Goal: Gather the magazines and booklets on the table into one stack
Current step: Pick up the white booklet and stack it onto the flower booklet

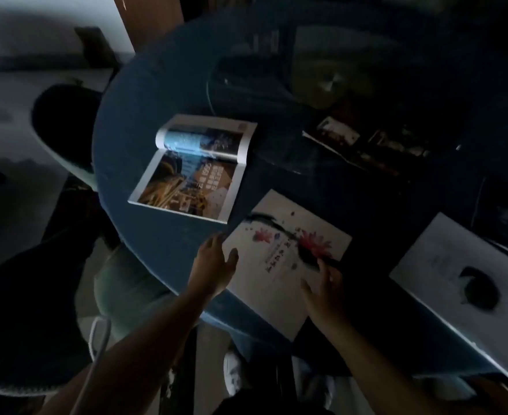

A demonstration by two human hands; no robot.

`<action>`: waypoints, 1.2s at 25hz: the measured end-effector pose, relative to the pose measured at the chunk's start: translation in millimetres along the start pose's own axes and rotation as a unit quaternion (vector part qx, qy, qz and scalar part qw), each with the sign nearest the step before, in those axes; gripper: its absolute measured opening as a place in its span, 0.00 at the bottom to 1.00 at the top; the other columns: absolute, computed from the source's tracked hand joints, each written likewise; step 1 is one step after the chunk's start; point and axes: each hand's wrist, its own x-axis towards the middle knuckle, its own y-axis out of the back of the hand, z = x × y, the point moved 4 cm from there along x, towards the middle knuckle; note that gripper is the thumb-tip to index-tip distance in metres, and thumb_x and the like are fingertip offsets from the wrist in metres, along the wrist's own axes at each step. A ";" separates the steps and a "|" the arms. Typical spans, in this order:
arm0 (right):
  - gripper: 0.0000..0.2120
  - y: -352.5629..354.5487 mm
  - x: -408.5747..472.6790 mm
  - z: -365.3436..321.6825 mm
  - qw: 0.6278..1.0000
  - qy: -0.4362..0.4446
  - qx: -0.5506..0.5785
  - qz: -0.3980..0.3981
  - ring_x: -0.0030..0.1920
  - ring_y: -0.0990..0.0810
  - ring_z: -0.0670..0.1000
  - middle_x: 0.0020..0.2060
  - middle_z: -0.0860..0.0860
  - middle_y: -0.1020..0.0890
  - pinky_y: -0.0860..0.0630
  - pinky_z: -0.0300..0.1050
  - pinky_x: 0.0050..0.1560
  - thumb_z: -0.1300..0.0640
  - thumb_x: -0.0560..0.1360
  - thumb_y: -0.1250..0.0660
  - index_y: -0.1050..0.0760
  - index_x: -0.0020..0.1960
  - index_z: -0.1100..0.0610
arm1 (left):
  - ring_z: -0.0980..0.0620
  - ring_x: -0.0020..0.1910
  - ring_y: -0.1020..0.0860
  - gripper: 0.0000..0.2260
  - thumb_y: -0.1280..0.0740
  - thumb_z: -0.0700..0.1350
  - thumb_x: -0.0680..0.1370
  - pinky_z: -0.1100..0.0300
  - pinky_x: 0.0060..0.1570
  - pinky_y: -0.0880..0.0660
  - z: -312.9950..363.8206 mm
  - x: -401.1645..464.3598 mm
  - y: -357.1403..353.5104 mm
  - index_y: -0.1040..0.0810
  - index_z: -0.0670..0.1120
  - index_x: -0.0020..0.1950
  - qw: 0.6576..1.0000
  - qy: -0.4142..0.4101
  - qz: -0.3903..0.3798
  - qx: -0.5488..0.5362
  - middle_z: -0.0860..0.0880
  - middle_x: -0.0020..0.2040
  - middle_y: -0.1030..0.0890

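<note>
A white booklet with red flowers [279,250] lies on the dark round table [156,94] near its front edge. My left hand [213,265] rests at the booklet's left edge, fingers spread. Over its right side, my right hand [324,292] lies with fingers touching the cover. An open magazine [192,172] with night city photos lies further back on the left. A white booklet with a black ink blot [462,277] sits at the right. Dark magazines [366,142] lie in shadow at the back right.
The room is dim. A dark chair [60,121] stands left of the table, and a pale green seat [123,283] sits below the table edge. A round lazy Susan [276,94] occupies the table's middle. A wooden door [150,19] is at the back.
</note>
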 end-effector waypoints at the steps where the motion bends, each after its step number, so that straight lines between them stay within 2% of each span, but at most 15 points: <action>1: 0.31 -4.5 0.1 4.7 1.000 -0.017 0.005 0.009 0.68 0.36 0.60 0.73 0.62 0.42 0.36 0.47 0.65 0.56 0.76 0.34 0.43 0.75 0.57 | 0.43 0.67 0.29 0.25 0.36 0.52 0.79 0.49 0.64 0.31 -5.5 0.7 -3.5 0.34 0.43 0.73 1.000 0.014 -0.001 0.007 0.42 0.70 0.27; 2: 0.31 -5.1 -0.5 5.0 0.999 -0.040 0.015 0.024 0.68 0.36 0.60 0.73 0.62 0.42 0.36 0.46 0.63 0.56 0.77 0.34 0.44 0.75 0.57 | 0.43 0.68 0.30 0.25 0.36 0.51 0.80 0.49 0.65 0.31 -9.1 0.9 -6.9 0.35 0.42 0.73 1.000 0.023 0.002 0.011 0.41 0.70 0.27; 4: 0.30 -8.9 -3.0 11.4 0.993 -0.096 0.053 0.055 0.68 0.35 0.61 0.73 0.63 0.42 0.34 0.52 0.65 0.59 0.77 0.35 0.44 0.75 0.57 | 0.42 0.68 0.30 0.25 0.36 0.48 0.80 0.51 0.65 0.33 -15.8 -4.0 -12.5 0.35 0.40 0.74 1.000 0.025 -0.003 0.013 0.40 0.70 0.27; 6: 0.26 -12.7 -2.6 20.4 0.982 -0.145 0.102 0.070 0.65 0.30 0.63 0.70 0.63 0.35 0.30 0.59 0.66 0.61 0.76 0.37 0.39 0.73 0.59 | 0.42 0.68 0.30 0.24 0.35 0.46 0.79 0.53 0.66 0.34 -18.2 -9.6 -17.9 0.35 0.39 0.73 1.000 0.003 0.008 0.012 0.40 0.69 0.27; 8: 0.19 -13.7 -2.2 22.0 0.961 -0.183 0.200 0.061 0.57 0.22 0.60 0.62 0.61 0.24 0.22 0.57 0.57 0.62 0.75 0.39 0.30 0.66 0.59 | 0.43 0.67 0.29 0.23 0.35 0.46 0.79 0.53 0.64 0.33 -16.1 -10.4 -17.4 0.33 0.40 0.73 1.000 0.000 0.026 0.005 0.40 0.68 0.25; 11: 0.09 -9.6 -1.5 17.5 0.861 -0.282 0.420 0.056 0.40 0.17 0.49 0.42 0.51 0.16 0.21 0.41 0.36 0.60 0.76 0.39 0.20 0.50 0.55 | 0.43 0.60 0.25 0.21 0.33 0.49 0.78 0.54 0.54 0.30 -10.8 -5.5 -14.7 0.29 0.43 0.69 0.997 0.034 0.060 -0.036 0.42 0.61 0.20; 13: 0.07 -3.2 1.4 18.6 0.803 -0.338 0.488 0.052 0.38 0.20 0.48 0.37 0.50 0.18 0.26 0.41 0.37 0.58 0.75 0.37 0.21 0.41 0.55 | 0.45 0.54 0.22 0.19 0.32 0.51 0.77 0.56 0.51 0.28 -4.1 1.3 -9.4 0.25 0.43 0.64 0.994 0.059 0.076 -0.059 0.43 0.55 0.18; 15: 0.07 3.6 3.4 22.4 0.786 -0.353 0.504 0.053 0.39 0.24 0.49 0.36 0.51 0.21 0.29 0.43 0.41 0.59 0.74 0.37 0.24 0.38 0.55 | 0.43 0.48 0.19 0.15 0.33 0.53 0.77 0.54 0.46 0.24 -0.9 10.5 -5.4 0.20 0.43 0.56 0.992 0.097 0.064 -0.040 0.43 0.47 0.16; 17: 0.10 13.8 7.0 28.0 0.795 -0.334 0.501 0.069 0.35 0.25 0.49 0.30 0.49 0.20 0.30 0.43 0.37 0.59 0.73 0.36 0.24 0.33 0.54 | 0.41 0.43 0.18 0.15 0.34 0.54 0.76 0.53 0.40 0.24 0.8 13.0 -5.8 0.19 0.43 0.45 0.988 0.141 0.041 -0.046 0.44 0.39 0.17; 18: 0.13 22.4 10.5 30.7 0.807 -0.317 0.492 0.075 0.32 0.24 0.48 0.25 0.48 0.19 0.30 0.42 0.34 0.60 0.72 0.35 0.24 0.28 0.53 | 0.41 0.42 0.18 0.15 0.33 0.54 0.76 0.53 0.40 0.24 3.2 9.7 -8.4 0.19 0.43 0.43 0.985 0.159 0.031 -0.065 0.44 0.38 0.18; 21: 0.20 54.1 28.7 38.1 0.835 -0.291 0.461 0.069 0.25 0.23 0.48 0.21 0.46 0.19 0.29 0.40 0.25 0.58 0.70 0.33 0.23 0.20 0.50 | 0.45 0.46 0.18 0.16 0.32 0.57 0.75 0.57 0.40 0.25 16.0 -9.7 -29.5 0.17 0.45 0.53 0.972 0.189 -0.008 -0.140 0.45 0.46 0.16; 23: 0.17 71.5 41.3 50.0 0.840 -0.288 0.457 0.063 0.25 0.23 0.47 0.24 0.47 0.18 0.29 0.39 0.25 0.57 0.69 0.33 0.21 0.22 0.51 | 0.42 0.51 0.21 0.19 0.33 0.59 0.75 0.51 0.47 0.22 27.4 -23.9 -50.6 0.18 0.46 0.56 0.966 0.196 -0.027 -0.167 0.42 0.51 0.18; 25: 0.09 74.5 47.6 62.0 0.837 -0.294 0.458 0.056 0.31 0.22 0.48 0.31 0.49 0.17 0.28 0.41 0.30 0.56 0.69 0.32 0.20 0.31 0.53 | 0.38 0.56 0.23 0.22 0.35 0.60 0.74 0.42 0.55 0.24 32.5 -34.5 -63.7 0.20 0.45 0.58 0.963 0.210 -0.032 -0.167 0.39 0.55 0.21; 28: 0.08 77.1 49.6 76.1 0.844 -0.278 0.458 0.018 0.35 0.22 0.49 0.36 0.50 0.17 0.28 0.43 0.36 0.55 0.71 0.33 0.21 0.33 0.51 | 0.35 0.60 0.28 0.22 0.34 0.55 0.76 0.40 0.61 0.29 42.7 -44.1 -74.2 0.24 0.42 0.64 0.969 0.220 -0.006 -0.111 0.35 0.61 0.25; 30: 0.09 76.6 47.1 80.5 0.884 -0.225 0.409 -0.016 0.40 0.21 0.50 0.39 0.49 0.17 0.26 0.46 0.41 0.54 0.73 0.36 0.20 0.37 0.46 | 0.33 0.64 0.33 0.24 0.32 0.51 0.77 0.42 0.65 0.34 52.0 -50.0 -75.0 0.29 0.41 0.69 0.975 0.216 0.008 -0.055 0.33 0.67 0.30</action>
